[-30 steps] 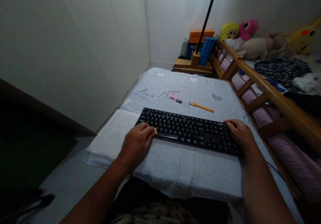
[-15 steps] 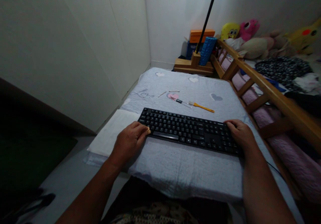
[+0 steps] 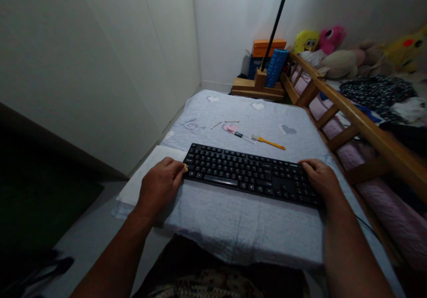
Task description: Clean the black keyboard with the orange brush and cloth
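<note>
A black computer keyboard (image 3: 247, 171) lies at a slight slant on the cloth-covered table. At its left end, my left hand (image 3: 161, 180) is closed, pinching a small beige pad (image 3: 185, 168) against the edge keys. Most of that pad is hidden by the fingers, and I cannot make out whether it is cloth or sponge. My right hand (image 3: 319, 177) grips the keyboard's right end, thumb over the top corner. Beyond the keyboard lie a yellow-handled brush (image 3: 271, 143), a thin tool with a black collar (image 3: 238, 134) and two small sticks, one of them a light stick (image 3: 231, 121).
White paper (image 3: 143, 178) lies under my left forearm at the table's left edge. A grey-blue cloth (image 3: 240, 227) covers the table. On the right runs a wooden bed rail (image 3: 360, 106); a white cabinet (image 3: 133, 58) stands left. A wooden stand (image 3: 258, 84) is behind.
My left hand has slid left with the beige pad, from the lower left keys to the keyboard's left edge. My right hand and the keyboard have stayed in place.
</note>
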Motion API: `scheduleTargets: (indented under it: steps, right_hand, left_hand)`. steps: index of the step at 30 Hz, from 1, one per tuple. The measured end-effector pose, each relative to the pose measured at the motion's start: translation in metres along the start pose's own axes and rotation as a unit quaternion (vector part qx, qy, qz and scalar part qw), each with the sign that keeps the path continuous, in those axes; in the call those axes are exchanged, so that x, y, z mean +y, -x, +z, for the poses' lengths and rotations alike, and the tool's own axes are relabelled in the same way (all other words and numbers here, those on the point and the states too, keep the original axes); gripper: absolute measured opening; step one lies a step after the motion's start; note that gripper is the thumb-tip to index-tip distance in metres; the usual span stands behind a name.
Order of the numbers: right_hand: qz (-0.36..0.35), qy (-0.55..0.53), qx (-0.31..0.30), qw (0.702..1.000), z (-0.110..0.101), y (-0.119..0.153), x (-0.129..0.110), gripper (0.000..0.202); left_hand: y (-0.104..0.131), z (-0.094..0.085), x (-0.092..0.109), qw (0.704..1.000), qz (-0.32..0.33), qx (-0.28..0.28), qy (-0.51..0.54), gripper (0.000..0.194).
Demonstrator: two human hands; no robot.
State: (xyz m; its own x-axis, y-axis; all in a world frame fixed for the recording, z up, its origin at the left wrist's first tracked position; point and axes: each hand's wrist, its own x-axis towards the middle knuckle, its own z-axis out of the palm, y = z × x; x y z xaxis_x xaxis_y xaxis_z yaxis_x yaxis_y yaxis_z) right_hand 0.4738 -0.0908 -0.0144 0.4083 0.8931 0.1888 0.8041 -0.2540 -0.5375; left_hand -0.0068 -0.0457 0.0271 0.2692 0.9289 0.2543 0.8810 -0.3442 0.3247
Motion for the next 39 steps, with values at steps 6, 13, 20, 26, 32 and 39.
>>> scheduleTargets:
  steps: [6,13,20,26,32,39]
  right_hand:
    - [-0.007,-0.003,0.004,1.000,0.000,0.000,0.002,0.032]
    - [-0.003,-0.001,-0.003,1.000,-0.001,0.000,-0.001,0.032]
    - [-0.003,-0.002,-0.001,1.000,-0.001,0.000,0.000,0.032]
    - [-0.002,-0.002,0.003,1.000,0.000,0.000,-0.001,0.031]
    - [0.003,-0.006,-0.002,1.000,0.000,0.000,0.000,0.032]
    - [0.009,-0.004,-0.006,1.000,-0.001,0.001,-0.001,0.033]
  left_hand:
    - [0.001,0.011,0.018,0.997,0.050,0.015,0.060,0.018]
    - [0.003,0.016,0.025,0.994,0.076,-0.004,0.078,0.019]
    - [0.001,0.008,0.009,0.999,0.034,0.000,0.027,0.020]
    - [0.000,0.002,0.000,1.000,0.004,0.003,-0.022,0.019]
    - [-0.003,-0.005,-0.001,0.994,-0.022,0.001,-0.103,0.021]
    - [-0.003,0.003,0.007,0.999,0.015,0.034,-0.002,0.019]
